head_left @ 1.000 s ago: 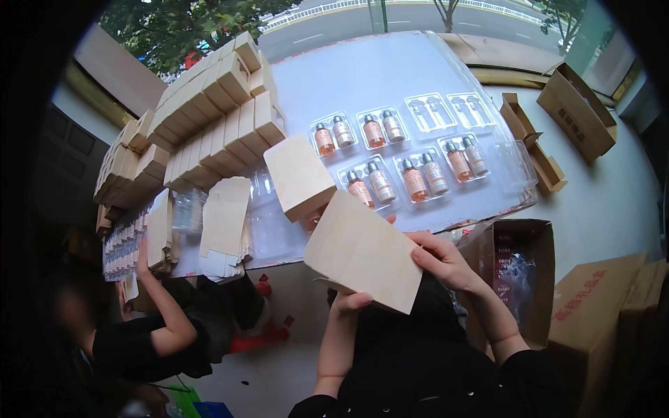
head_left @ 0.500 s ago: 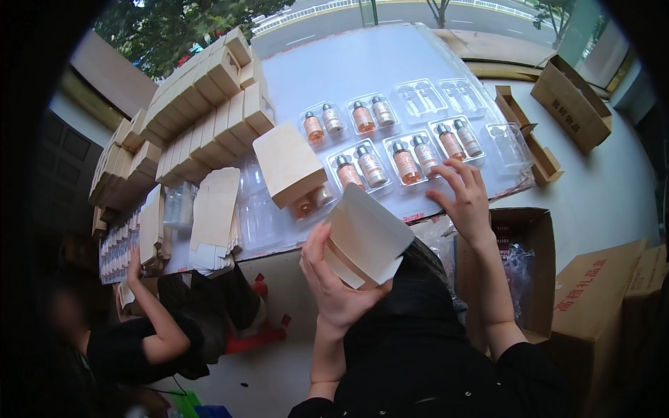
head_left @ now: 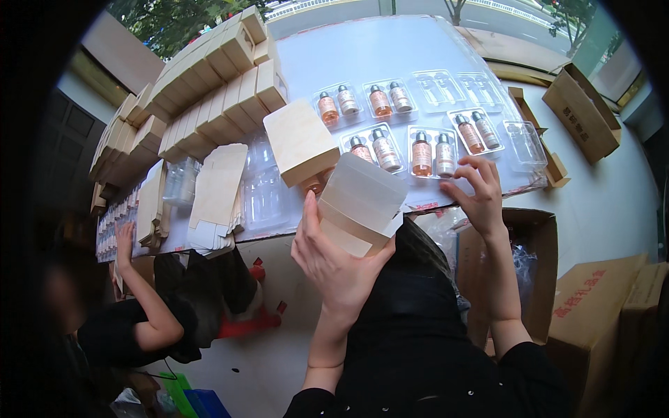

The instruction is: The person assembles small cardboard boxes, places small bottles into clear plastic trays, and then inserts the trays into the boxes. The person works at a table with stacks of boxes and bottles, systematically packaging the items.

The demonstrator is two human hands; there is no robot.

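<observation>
My left hand (head_left: 333, 268) grips an open cream carton (head_left: 348, 219) from below, fingers along its left side and thumb at its right. The carton's pale inner flap stands raised toward the table. Over the table's front edge, my right hand (head_left: 481, 198) has thumb and forefinger curved but apart. They are at the near right corner of a clear plastic tray (head_left: 433, 171), which holds an orange dropper bottle (head_left: 421, 155) and a pale one (head_left: 444, 157). Whether the fingertips touch the tray is hard to tell. A closed cream box (head_left: 296, 139) lies left of the carton, partly over another filled tray.
Several filled trays and some unfilled clear trays (head_left: 437, 90) lie on the white table (head_left: 334, 52). Stacked cream boxes (head_left: 209, 104) and flat cartons (head_left: 217, 177) line the left. Cardboard boxes (head_left: 592, 292) stand right. A co-worker's hand (head_left: 124, 244) is far left.
The view has shifted, so the table sits higher and farther right. The carton's raised flap faces me more, and the tray by my right hand looks slightly turned. The co-worker's hand remains at the left stacks.
</observation>
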